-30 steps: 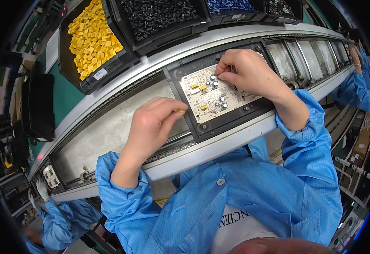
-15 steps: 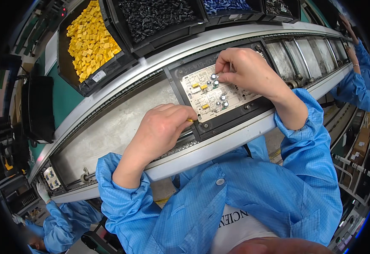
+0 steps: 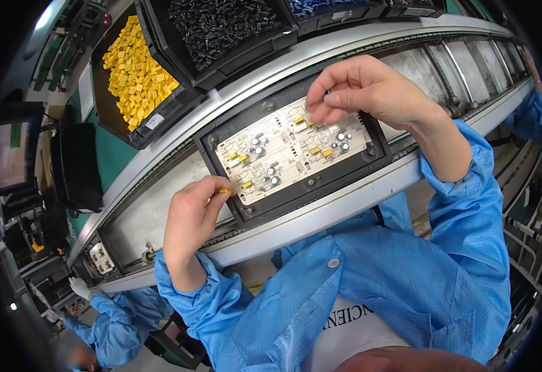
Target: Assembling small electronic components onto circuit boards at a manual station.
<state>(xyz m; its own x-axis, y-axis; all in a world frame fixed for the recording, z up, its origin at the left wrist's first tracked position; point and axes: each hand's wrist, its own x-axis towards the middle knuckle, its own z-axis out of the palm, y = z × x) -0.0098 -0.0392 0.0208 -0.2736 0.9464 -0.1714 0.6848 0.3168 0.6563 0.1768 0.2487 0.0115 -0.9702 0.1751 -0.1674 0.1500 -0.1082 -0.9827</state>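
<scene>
The circuit board [image 3: 287, 160] is spanned lengthwise from the left hand [image 3: 193, 208], yellow component [image 3: 223, 190] pinched, to the nearer right hand [image 3: 370, 93] above it, small blue part [image 3: 328, 92] seemingly pinched.

Dark capital letters [image 3: 350, 316] cross the white shirt [image 3: 351, 338], upside down, partly covered by the blue jacket [image 3: 401, 279]. A white label [image 3: 154, 121] on the black bin [image 3: 176, 110] of yellow parts [image 3: 137, 77] carries dark marks; the circuit board [image 3: 286, 162] bears fine print, seemingly too small to read.

Black frame [image 3: 340, 170] on metal conveyor [image 3: 295, 223]
</scene>
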